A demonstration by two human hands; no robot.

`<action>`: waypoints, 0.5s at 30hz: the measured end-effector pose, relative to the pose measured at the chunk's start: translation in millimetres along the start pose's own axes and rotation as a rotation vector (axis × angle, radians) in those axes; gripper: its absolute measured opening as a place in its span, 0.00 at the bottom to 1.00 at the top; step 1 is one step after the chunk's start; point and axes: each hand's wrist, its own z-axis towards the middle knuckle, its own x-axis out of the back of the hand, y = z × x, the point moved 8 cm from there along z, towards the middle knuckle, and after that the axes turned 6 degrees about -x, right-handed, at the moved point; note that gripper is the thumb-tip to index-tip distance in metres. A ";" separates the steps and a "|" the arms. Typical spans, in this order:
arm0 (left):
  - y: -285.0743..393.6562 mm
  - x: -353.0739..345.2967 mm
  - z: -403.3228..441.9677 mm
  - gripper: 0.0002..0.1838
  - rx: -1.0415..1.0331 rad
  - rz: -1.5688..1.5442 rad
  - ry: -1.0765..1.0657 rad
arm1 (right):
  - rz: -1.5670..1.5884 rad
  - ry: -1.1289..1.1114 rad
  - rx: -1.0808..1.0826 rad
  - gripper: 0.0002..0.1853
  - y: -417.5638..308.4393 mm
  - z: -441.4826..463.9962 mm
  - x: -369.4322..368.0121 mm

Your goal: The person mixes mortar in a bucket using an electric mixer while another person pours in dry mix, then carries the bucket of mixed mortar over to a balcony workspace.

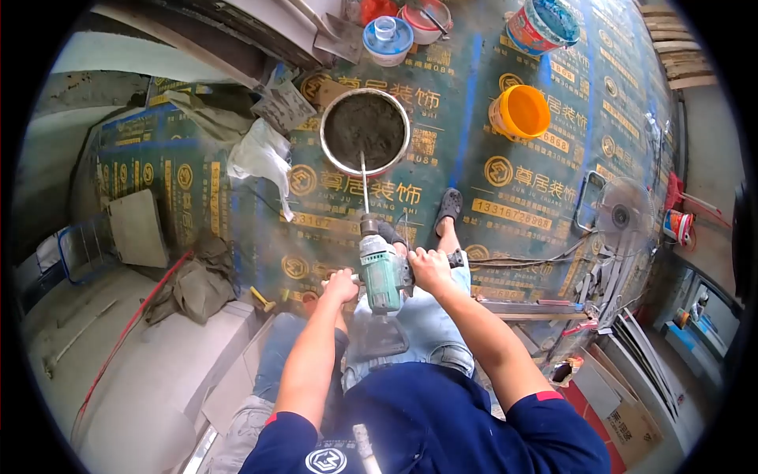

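Note:
A green and grey power drill (382,278) with a long metal stirring rod (364,186) extends away from my body. My left hand (341,286) is wrapped round a grip on the drill's left side. On the other side, my right hand (430,270) closes round a dark handle. The rod's far end dips into grey wet mortar (365,126) in a round white-rimmed bucket (324,134); whatever is on its tip is hidden under the mortar. Behind the body, the drill's rear handle (379,338) rests close to my lap.
An orange bucket (519,112), a blue-stained bucket (545,25) and a blue-lidded tub (388,41) stand on the printed floor covering (489,205). A white plastic bag (262,162) lies left of the mortar. A fan (621,215) and a power cable (521,261) are on the right.

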 end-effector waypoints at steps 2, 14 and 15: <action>-4.5 -5.8 5.3 0.27 -0.004 -0.008 0.016 | -0.046 0.001 -0.005 0.08 -2.9 -1.0 -3.4; -8.3 -42.3 32.5 0.29 0.041 -0.233 -0.073 | -0.277 -0.147 0.014 0.09 -23.2 -0.3 -10.9; -8.6 -42.3 32.4 0.27 0.030 -0.255 -0.045 | -0.298 -0.156 0.011 0.09 -26.0 -2.6 -12.1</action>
